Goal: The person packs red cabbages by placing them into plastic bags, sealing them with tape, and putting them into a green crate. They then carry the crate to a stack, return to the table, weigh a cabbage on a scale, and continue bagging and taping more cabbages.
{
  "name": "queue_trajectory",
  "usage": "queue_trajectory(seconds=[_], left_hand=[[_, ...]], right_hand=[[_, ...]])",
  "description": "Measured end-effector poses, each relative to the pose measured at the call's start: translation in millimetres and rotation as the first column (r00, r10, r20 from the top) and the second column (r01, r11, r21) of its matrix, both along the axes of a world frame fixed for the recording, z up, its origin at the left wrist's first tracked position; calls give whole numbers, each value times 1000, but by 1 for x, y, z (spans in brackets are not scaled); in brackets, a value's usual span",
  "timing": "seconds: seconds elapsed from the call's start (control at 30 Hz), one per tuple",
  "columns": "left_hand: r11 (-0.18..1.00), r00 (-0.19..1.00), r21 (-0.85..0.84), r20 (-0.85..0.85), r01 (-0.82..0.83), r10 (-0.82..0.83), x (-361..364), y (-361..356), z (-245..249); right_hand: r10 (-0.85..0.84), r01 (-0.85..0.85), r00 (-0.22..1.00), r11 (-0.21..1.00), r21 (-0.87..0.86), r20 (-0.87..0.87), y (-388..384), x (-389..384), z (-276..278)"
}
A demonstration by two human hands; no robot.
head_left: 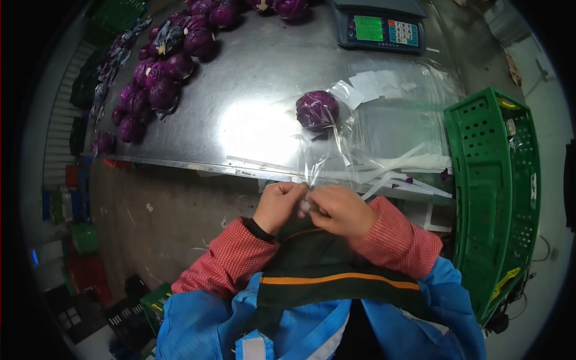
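A purple cabbage [317, 111] lies inside a clear plastic bag [327, 155] near the front edge of the metal table [252, 66]. The bag's gathered end reaches past the edge to my two hands, which are close together. My left hand [279, 206] is closed, pinching the gathered plastic between thumb and fingers. Right beside it, my right hand [341, 209] is closed on the same twisted end of the bag. White paper labels [366, 86] lie to the right of the cabbage, on a stack of clear bags [396, 123].
Several purple cabbages [163, 94] are heaped at the table's left and back. A digital scale [379, 28] stands at the back right. White strips [414, 180] lie near the front edge. A tall green crate [483, 180] stands at the right, and another [157, 305] at lower left.
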State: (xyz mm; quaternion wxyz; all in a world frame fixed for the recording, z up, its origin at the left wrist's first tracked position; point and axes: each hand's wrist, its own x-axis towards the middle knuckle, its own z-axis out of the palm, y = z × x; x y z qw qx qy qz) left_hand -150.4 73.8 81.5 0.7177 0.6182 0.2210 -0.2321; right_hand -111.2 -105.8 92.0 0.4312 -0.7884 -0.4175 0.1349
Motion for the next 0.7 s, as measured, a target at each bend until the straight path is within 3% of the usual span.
queue_trajectory(seconds=[0.07,0.13,0.17,0.2,0.23,0.27,0.3,0.4,0.43,0.47,0.5,0.57,0.6,0.7], left_hand=[[999,999,-14,-6,-36,36,1,3,2],[998,998,-11,-30,-55,55,5,13,6],[999,998,-23,-43,-39,38,6,18,7],[999,998,-37,-59,-23,20,5,22,7],[999,997,-52,-74,-6,2,4,26,8],[997,996,-50,-68,61,-64,3,31,3],[995,994,-80,-77,67,-73,3,34,3],[988,995,-155,-97,22,-38,3,45,-4],[977,997,-202,-53,-73,63,2,52,-9],[992,985,-2,118,-123,122,-1,50,-20],[962,944,184,297,-202,141,0,48,-28],[782,769,581,599,-226,-223,8,29,-13],[628,634,718,642,-300,-432,11,20,-9],[628,475,744,648,-227,-596,15,13,-23]], right_hand=[[-39,42,998,997,66,-50,-25,-10,20],[-235,236,971,971,-47,38,-83,-25,13],[-357,368,929,920,-137,98,-123,-33,-4],[-365,410,912,828,-382,188,-168,-41,-14],[-295,342,935,604,-719,197,-216,-58,-33],[-297,227,945,306,-925,134,-262,-83,-65],[-327,61,943,-28,-998,66,-288,-101,-86],[-305,249,940,304,-920,153,-237,-68,-44],[-328,441,893,490,-752,309,-211,-50,-38],[-387,582,808,636,-506,444,-183,-29,-33],[-435,603,789,684,-410,435,-158,-9,-28],[-460,594,773,766,-245,437,-119,23,-32],[-437,561,775,808,-180,455,-106,33,-43],[-350,400,851,915,-50,392,-82,51,-61]])
